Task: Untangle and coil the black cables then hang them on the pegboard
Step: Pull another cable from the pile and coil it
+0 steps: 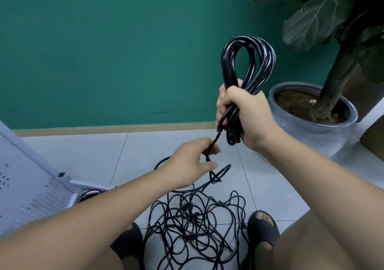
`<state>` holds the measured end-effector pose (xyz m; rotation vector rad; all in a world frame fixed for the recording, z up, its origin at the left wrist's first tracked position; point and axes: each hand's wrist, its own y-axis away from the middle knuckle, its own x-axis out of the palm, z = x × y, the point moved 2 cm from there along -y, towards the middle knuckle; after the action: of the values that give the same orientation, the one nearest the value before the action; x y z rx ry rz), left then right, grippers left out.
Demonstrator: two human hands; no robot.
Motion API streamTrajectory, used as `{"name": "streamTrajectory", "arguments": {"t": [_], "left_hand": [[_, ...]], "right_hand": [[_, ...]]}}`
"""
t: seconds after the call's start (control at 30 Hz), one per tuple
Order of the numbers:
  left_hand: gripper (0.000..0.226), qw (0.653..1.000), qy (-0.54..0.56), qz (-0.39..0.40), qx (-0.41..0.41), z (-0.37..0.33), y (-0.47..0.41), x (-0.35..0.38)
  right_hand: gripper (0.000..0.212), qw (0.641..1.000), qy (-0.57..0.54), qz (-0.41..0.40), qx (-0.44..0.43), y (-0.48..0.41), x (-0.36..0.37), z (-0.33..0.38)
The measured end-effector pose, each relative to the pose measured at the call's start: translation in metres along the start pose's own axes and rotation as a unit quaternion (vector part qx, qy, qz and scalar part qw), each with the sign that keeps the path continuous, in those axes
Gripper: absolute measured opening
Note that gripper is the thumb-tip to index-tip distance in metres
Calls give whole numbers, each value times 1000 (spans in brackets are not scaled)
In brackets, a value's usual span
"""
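Right grip (245, 111): raised, fist upright, fingers curled tight round a coiled bundle of glossy black cable (248, 61); forearm bare. Left grip (191, 165): lower, knuckles up, thumb and fingertips pinching a thin black cable strand (215, 141); forearm bare, extended forward.

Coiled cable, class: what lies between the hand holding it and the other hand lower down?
In the head view, a single cable strand runs from the coil in the right hand down to the left hand, which pinches it.
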<state>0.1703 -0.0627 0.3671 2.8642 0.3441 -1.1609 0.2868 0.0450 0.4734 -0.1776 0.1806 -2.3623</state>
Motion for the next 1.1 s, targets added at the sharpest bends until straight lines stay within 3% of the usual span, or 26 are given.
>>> {"name": "streamTrajectory", "arguments": {"t": [0.1,0.2,0.33,0.47,0.7,0.9,1.0,1.1], "left_hand": [[32,994,-109,-3,2,20,-7,-3],[18,988,-156,-3,-22,32,-15,-16],[15,996,-52,27,-62,34,-17,-39],[17,992,-4,-79,-101,38,-24,-72],[29,947,-153,-158,-233,111,-29,-131],[17,895,-303,-65,-322,156,-24,-125],[29,913,-274,0,-303,138,-25,-109],[29,949,-183,8,-257,105,-26,-89]], "right_hand": [[23,1000,-7,-15,-11,-1,-5,3],[26,999,-2,-36,-23,-3,-14,6],[21,998,4,-61,-29,-7,-31,11],[15,996,71,-45,-21,-9,-42,8],[18,992,105,-63,-17,-12,-51,2],[17,994,97,-57,-10,-11,-48,1],[21,994,97,-41,-2,-8,-38,-2],[28,993,119,-16,1,-4,-24,-7]]}}
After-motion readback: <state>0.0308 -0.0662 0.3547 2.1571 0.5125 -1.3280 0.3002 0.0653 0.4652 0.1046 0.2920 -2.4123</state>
